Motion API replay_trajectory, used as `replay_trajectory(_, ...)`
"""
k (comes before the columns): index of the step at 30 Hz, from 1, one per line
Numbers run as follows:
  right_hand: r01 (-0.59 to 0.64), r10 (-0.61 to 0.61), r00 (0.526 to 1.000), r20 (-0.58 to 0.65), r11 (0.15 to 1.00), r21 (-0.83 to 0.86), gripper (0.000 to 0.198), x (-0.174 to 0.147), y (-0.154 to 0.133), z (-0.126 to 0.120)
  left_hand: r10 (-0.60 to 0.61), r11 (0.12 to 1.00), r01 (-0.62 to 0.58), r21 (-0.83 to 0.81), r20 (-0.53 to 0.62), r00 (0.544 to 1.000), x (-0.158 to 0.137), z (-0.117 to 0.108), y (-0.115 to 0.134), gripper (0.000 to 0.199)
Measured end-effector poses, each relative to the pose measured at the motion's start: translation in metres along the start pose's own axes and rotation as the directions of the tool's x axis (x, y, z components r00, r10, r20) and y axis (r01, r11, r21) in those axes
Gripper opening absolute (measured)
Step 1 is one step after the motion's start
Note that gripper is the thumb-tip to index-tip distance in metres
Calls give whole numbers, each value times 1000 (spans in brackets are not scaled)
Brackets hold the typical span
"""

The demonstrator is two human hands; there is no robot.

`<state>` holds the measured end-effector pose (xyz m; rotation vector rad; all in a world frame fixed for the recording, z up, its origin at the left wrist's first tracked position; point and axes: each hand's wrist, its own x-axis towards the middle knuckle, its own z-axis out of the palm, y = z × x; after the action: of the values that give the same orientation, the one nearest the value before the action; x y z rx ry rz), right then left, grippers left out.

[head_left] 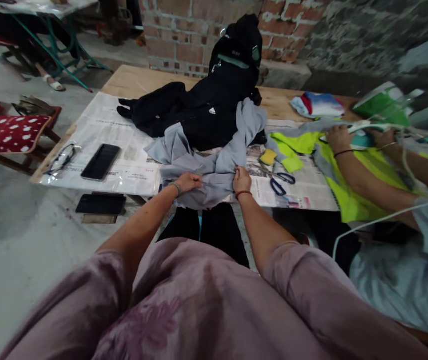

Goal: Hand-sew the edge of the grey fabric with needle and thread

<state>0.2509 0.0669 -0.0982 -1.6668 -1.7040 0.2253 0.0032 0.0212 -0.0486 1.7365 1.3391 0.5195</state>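
Observation:
A light grey garment (214, 165) lies bunched at the table's near edge, with part of it hanging over the front. My left hand (189, 182) pinches its cloth on the left side. On the right, my right hand (242, 180) is closed on the same garment, thumb and fingers together. Behind it a black jacket (195, 112) is spread out, and the grey cloth overlaps its front. Dark-handled scissors (282, 184) rest on the newspaper to the right of my right hand, close to a small yellow sponge-like piece (268, 157).
A co-worker's hands (339, 139) hold an iron (362, 140) on a neon yellow and grey garment (322, 150); its pale cord (390, 216) crosses the right side. A phone (100, 162) and glasses (62, 159) lie left. A black bag (236, 50) stands behind. Another phone (101, 204) sits below the edge.

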Motion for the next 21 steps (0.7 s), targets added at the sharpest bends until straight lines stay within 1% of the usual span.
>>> replay_trajectory(2,-2,2,1000,-4,1000,-2,29,0,-1,-1,-44,997,42,65,26,999,12,-10,2,16)
replay_trajectory(5,-15,15,1000,1,1000,-13,30,0,-2,-1,-40,991,40,129,3,999,24,-20,5,13)
replay_trajectory(7,-17,17,1000,13,1000,-16,30,-1,-2,-1,-6,987,7,160,-5,1000,27,-22,5,13)
replay_trajectory(10,-20,20,1000,21,1000,-14,30,-1,-2,0,53,983,-49,180,-21,998,24,-19,-1,15)
replay_trajectory(11,-23,23,999,23,1000,-14,29,-1,-3,1,82,983,-70,167,-62,995,22,-18,-4,15)
replay_trajectory(13,-33,34,999,28,999,-22,30,-1,-3,1,145,980,-129,153,-99,984,18,-14,-10,14)
replay_trajectory(15,-42,43,999,29,999,-34,30,-1,-3,2,219,968,-201,153,-114,969,14,-11,-16,14)
replay_trajectory(17,-42,43,999,26,998,-48,31,-1,-3,2,269,954,-246,169,-126,955,10,-8,-18,14)
replay_trajectory(21,-34,35,999,14,997,-74,31,-2,-1,1,298,939,-268,216,-124,946,7,-5,-20,15)
